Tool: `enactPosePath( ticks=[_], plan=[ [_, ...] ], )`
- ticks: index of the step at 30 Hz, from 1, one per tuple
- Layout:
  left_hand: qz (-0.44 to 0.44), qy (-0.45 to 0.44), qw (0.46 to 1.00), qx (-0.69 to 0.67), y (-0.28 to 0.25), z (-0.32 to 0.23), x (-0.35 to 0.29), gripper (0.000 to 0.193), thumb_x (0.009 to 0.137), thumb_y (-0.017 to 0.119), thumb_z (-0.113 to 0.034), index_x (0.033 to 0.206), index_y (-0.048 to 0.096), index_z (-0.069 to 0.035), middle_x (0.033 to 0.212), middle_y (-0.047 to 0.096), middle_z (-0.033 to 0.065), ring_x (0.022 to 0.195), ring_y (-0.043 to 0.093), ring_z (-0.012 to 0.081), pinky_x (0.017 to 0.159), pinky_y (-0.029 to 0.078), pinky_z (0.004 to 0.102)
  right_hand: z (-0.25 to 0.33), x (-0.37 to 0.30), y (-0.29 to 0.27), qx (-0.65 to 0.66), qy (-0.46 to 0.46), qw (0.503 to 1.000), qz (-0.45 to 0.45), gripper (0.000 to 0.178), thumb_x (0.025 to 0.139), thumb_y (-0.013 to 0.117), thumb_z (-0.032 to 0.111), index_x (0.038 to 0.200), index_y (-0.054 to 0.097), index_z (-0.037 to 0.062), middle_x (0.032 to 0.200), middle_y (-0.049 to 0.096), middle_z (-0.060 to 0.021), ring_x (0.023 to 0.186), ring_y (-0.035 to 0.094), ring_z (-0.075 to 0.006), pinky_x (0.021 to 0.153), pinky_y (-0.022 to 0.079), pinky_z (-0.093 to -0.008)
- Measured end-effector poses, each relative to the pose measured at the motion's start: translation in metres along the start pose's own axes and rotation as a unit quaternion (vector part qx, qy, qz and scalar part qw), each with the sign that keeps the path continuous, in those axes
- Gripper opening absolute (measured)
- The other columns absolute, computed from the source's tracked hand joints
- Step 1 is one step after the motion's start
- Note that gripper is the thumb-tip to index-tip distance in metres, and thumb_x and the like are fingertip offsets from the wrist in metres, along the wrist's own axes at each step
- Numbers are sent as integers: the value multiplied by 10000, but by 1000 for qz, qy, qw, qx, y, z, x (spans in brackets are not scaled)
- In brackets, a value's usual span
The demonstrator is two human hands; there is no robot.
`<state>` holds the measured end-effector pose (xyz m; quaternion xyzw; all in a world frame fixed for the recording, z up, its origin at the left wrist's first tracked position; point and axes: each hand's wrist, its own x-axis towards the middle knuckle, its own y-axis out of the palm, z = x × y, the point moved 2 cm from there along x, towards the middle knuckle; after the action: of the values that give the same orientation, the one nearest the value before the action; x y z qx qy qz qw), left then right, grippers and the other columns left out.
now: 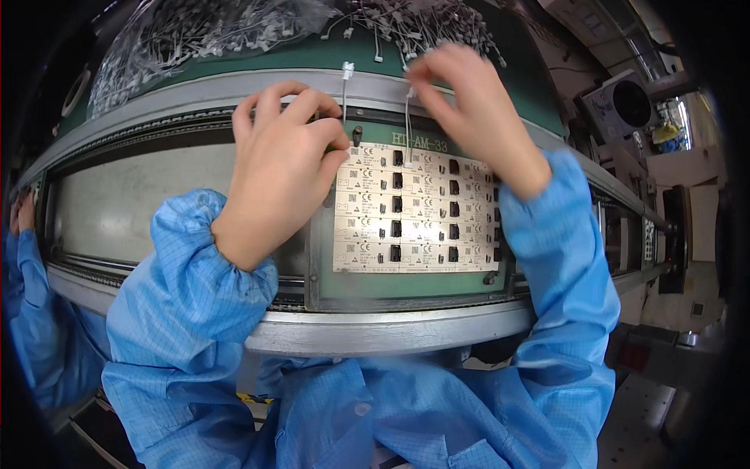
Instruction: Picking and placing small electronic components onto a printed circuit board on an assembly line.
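A panel of white printed circuit boards (367,207) with black connectors lies in a green fixture (383,289) before me. My left hand (281,152) is at its upper left corner, with fingers curled and thumb and forefinger close together. A short cable with a white plug (347,72) rises from those fingertips, its lower end hidden. Another white-ended cable (408,125) stretches from the upper boards to the metal rail. Just above and right of that cable is my right hand (469,98), its bent fingers smeared by motion. Whether they grip anything is unclear.
Loose cables (426,27) with white plugs lie on the green surface beyond the rail, beside a clear plastic bag (211,39) of more cables. Metal rails (391,332) border the conveyor line. A co-worker's blue sleeve (35,281) shows at far left. A boxy device (621,105) stands at right.
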<state>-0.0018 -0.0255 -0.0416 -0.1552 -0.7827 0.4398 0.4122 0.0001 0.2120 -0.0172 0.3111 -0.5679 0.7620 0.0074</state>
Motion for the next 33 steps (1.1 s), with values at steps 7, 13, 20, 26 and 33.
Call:
enactPosePath(
  ticks=[7,13,20,26,33],
  plan=[
    [23,-48,998,-16,-3,-1,4,51,798,765,-92,840,737,-95,1137,658,7,1207,517,311,1059,347,516,-25,60,34,-151,-50,984,79,166,889,680,224,919,685,61,982,674,-110,1061,633,-303,955,481,-479],
    [39,-50,997,-45,-1,-3,5,58,792,772,-97,842,743,-96,1129,659,7,1204,514,313,1051,348,504,-26,51,35,-125,-87,987,41,139,890,659,198,885,682,60,972,676,-100,1027,646,-301,913,483,-459],
    [51,-43,998,-8,-6,3,0,34,812,753,-119,839,765,-101,1164,675,10,1226,509,326,1058,340,507,-21,70,9,79,8,996,-48,169,866,642,148,890,690,-12,858,700,-193,823,688,-356,751,546,-444],
    [48,33,997,57,-18,-12,5,106,832,724,-133,913,789,-110,1273,667,23,1301,489,350,1101,335,563,-44,63,-55,202,224,952,-46,207,925,644,164,994,715,-18,859,739,-95,738,688,-142,649,527,-277],
    [126,92,979,134,-31,-19,2,211,896,678,-162,1064,790,-100,1363,643,78,1375,450,389,1104,383,546,-45,17,-93,363,339,867,-46,182,967,653,186,1003,692,12,852,725,-70,746,695,-130,665,511,-226]
  ],
)
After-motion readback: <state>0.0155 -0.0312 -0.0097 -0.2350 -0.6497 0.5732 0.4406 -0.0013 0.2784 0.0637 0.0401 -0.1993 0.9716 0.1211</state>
